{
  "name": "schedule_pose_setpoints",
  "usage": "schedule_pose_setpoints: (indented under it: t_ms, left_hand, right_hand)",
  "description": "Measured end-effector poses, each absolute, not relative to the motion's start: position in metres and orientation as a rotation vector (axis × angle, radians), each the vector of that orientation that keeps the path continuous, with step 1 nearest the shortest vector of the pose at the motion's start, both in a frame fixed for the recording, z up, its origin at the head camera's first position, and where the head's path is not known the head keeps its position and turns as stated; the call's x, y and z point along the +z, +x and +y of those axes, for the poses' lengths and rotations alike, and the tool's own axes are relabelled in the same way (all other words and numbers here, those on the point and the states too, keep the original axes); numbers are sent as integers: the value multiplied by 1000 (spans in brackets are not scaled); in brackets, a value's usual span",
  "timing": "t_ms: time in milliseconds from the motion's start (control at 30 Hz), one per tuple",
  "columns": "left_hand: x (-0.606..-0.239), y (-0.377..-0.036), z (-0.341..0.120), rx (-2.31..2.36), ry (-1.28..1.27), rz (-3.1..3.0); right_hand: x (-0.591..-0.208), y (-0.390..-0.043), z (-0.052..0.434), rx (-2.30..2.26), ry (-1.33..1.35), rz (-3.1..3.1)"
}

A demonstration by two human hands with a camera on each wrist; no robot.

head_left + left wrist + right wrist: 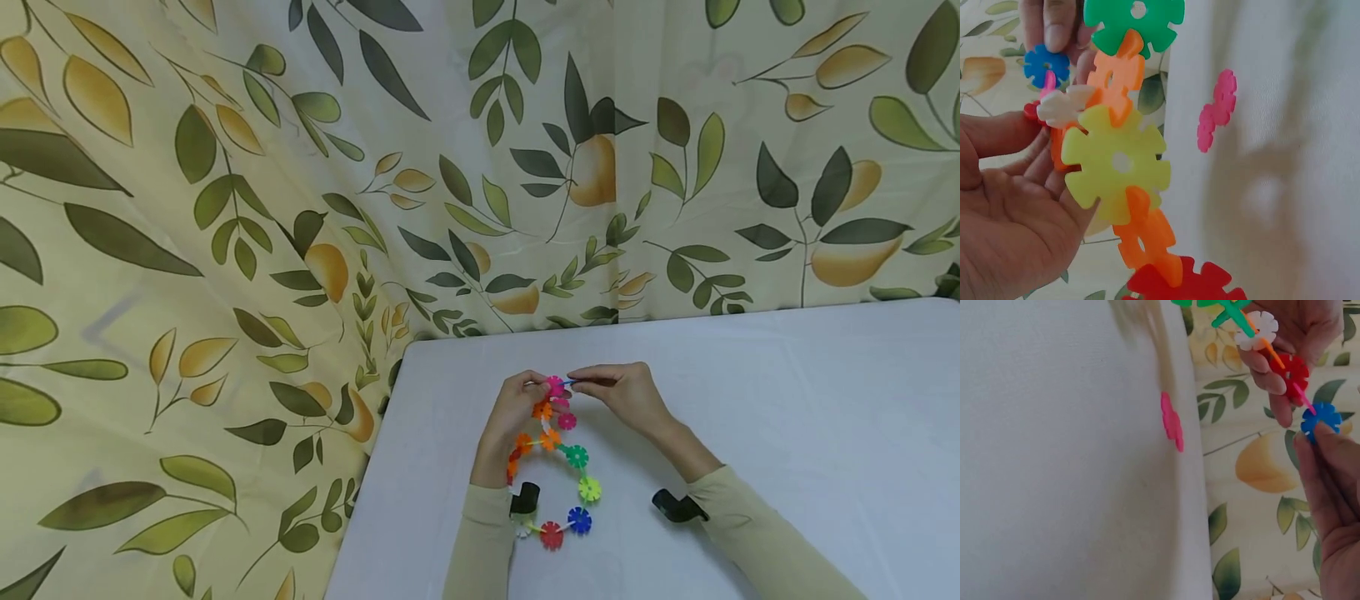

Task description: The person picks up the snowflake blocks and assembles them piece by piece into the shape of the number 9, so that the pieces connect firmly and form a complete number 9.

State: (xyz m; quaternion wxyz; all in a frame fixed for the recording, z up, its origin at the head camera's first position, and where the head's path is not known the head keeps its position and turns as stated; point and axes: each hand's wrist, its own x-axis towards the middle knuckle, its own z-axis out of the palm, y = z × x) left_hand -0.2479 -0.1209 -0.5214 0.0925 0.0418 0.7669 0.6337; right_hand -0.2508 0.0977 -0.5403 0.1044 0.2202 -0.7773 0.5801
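Observation:
A chain of notched plastic snowflake discs in several colours hangs from my left hand and loops over the table. My left thumb and fingers pinch it near a red disc, close to a white disc. Between the red disc and a blue disc sits a pink disc, slotted into the blue one's edge. My right hand pinches that blue disc between thumb and fingers. Nearer the left wrist camera, a yellow disc is joined to orange ones.
Two joined pink discs lie loose on the white table behind the chain. Dark wrist-worn devices show at both sleeves. A leaf-and-fruit patterned curtain stands along the table's far and left edges.

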Motion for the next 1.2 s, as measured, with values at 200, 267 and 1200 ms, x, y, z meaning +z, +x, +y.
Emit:
schedule_pose_setpoints:
  t_ms: [200, 267, 1200]
  left_hand:
    - [-522, -249, -127, 1969, 88, 2200]
    - [-522, -251, -129, 1985, 90, 2168]
    - [-518, -251, -130, 1874, 135, 2200]
  right_hand:
    - [-550, -252, 93, 1476, 573, -2585]
    - [-554, -253, 90, 1380, 591, -2691]
    - [-563, -249, 60, 1141, 696, -2916]
